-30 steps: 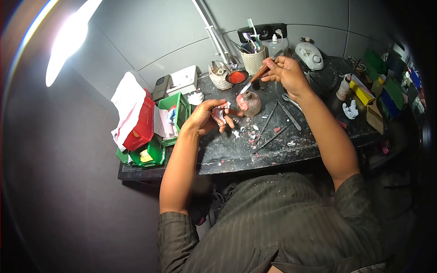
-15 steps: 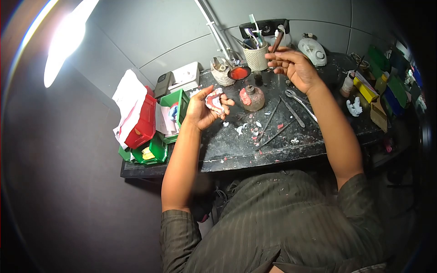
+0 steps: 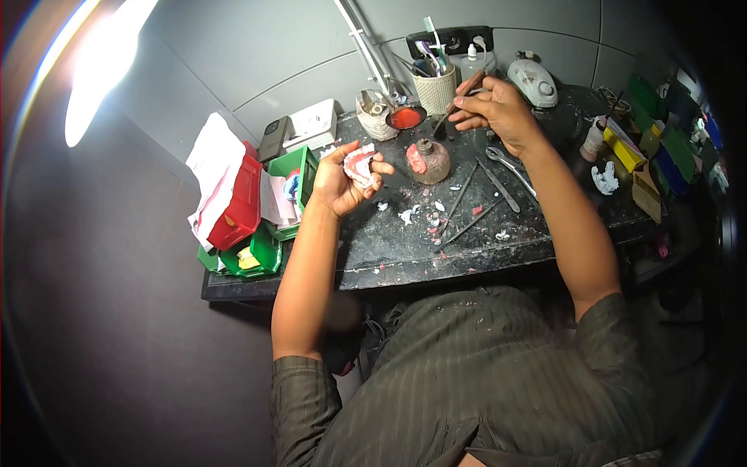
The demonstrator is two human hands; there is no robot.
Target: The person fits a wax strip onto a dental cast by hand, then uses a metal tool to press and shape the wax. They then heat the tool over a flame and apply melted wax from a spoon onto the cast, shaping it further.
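Note:
My left hand (image 3: 342, 180) is closed around a white dental cast (image 3: 359, 165) with pink wax along its arch, its wax side facing up. In my right hand (image 3: 498, 113) is a brown-handled wax knife (image 3: 469, 84), pinched between thumb and fingers. Its dark blade slants down to the left, close above a glass spirit burner (image 3: 430, 165) with a lump of pink wax on its side. Behind the burner, a round dark dish (image 3: 407, 118) holds red wax.
Metal hand tools (image 3: 498, 185) and wax and plaster scraps lie on the black table (image 3: 373, 261). A cup (image 3: 436, 92) of toothbrushes stands at the back. Green and red bins (image 3: 237, 210) crowd the left; a white cast piece (image 3: 604, 180) and bottles sit right.
My right hand has tipped the wax knife, bringing its blade down and left toward the burner. My left fingers have curled more around the cast, which has shifted slightly left.

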